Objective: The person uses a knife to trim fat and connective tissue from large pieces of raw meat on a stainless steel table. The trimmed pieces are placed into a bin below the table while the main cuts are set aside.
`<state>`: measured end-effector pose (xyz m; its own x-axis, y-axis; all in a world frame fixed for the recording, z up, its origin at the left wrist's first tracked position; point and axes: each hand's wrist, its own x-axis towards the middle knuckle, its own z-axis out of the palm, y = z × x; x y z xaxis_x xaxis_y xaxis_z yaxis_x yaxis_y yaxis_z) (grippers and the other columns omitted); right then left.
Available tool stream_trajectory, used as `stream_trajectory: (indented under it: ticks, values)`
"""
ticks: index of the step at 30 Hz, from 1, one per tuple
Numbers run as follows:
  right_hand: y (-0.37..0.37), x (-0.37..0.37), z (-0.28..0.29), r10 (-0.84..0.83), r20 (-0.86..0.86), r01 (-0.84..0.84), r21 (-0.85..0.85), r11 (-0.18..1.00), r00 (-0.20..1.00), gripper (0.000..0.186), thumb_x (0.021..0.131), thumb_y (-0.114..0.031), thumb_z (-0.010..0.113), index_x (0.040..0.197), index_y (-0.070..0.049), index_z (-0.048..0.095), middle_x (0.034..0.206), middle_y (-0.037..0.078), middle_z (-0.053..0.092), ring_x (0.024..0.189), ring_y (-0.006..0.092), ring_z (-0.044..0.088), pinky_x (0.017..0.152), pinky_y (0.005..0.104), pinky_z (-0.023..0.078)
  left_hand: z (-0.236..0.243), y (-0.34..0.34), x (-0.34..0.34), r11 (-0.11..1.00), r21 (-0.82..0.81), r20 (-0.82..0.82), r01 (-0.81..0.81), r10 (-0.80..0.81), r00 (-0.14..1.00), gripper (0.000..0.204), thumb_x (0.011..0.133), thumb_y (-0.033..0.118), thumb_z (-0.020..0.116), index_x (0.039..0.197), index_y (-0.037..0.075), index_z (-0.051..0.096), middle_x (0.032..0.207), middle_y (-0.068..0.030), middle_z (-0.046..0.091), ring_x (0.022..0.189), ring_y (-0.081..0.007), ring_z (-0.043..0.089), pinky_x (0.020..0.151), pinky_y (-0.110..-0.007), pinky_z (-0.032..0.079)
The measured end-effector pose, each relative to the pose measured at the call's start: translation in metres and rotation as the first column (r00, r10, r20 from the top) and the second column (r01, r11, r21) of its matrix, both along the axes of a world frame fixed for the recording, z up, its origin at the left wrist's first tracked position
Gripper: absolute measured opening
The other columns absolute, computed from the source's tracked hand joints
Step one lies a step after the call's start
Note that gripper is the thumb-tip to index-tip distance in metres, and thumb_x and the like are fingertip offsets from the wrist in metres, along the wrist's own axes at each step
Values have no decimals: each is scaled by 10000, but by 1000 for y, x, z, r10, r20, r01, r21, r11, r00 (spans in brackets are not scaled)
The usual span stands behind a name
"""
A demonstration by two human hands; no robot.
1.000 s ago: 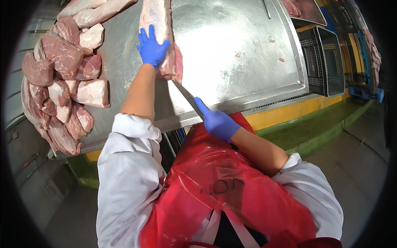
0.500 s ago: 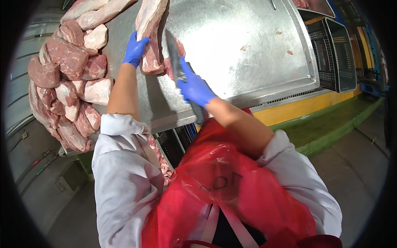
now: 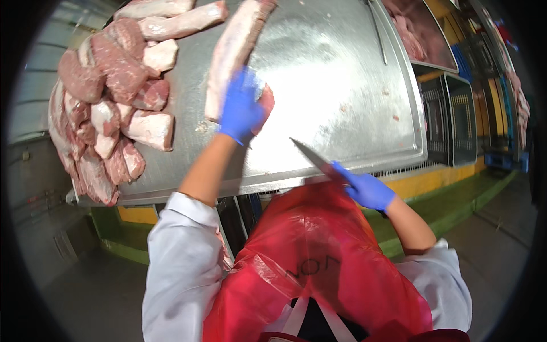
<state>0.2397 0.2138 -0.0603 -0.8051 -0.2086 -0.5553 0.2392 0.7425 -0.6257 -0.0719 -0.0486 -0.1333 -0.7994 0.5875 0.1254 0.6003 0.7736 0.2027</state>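
Pulling back from the meat, the right hand point(image 3: 367, 190) now grips the knife point(image 3: 317, 161) at the near edge of the steel table point(image 3: 342, 97), blade pointing up-left and clear of the cut, where half a second ago it was working beside the left hand. The left hand point(image 3: 242, 108) stays pressed, fingers spread, on the near end of the long pale slab of meat point(image 3: 231, 54) lying mid-table, right of the heap of trimmed pieces point(image 3: 108, 97). That suggests one knife stroke is finished.

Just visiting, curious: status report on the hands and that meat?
Left hand pressed on long meat cut. Right hand grips knife, blade off the meat. Meat pile lies apart, left.
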Motion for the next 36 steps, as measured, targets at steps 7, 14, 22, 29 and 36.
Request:
stream_trajectory:
  ticks: [7,14,22,29,36]
  values:
    - [67,4,-2,-504,52,501,-247,830,862,782,969,-50,532,1619,-280,162,743,52,598,543,91,501,491,303,472,-35,-8,75,980,86,283,-182,151,947,354,864,82,571,1216,48,556,1074,-212,563,1048,-428,563,869,-516,471]
    - [109,-47,-14,-235,8,232,-201,952,972,801,949,-80,562,1618,-244,154,1070,263,702,928,318,716,875,389,543,20,-196,179,753,372,136,-542,534,835,341,751,20,567,1086,-5,623,1059,-184,592,997,-386,593,921,-437,476]
    - [147,-93,-33,-259,17,257,-178,950,966,807,945,-91,566,1619,-225,144,1022,244,710,905,361,717,851,408,541,23,-278,199,669,-145,-89,-729,725,683,549,795,110,669,1300,-33,509,1282,-263,542,1189,-454,519,1041,-500,411]
    - [134,-84,-12,-434,-3,426,-189,885,901,792,946,-80,573,1616,-187,164,904,168,688,809,296,707,787,351,527,-3,-16,-131,922,351,-51,-165,195,980,684,856,304,727,1393,-24,461,1353,-286,516,1258,-456,499,1071,-496,405]
    - [127,15,23,-728,23,728,16,686,685,794,949,-81,580,1613,-193,161,1080,241,700,866,342,714,789,374,534,-17,200,-284,989,30,-56,-146,148,987,581,842,369,722,1353,171,529,1324,-264,544,1195,-488,551,973,-555,474]
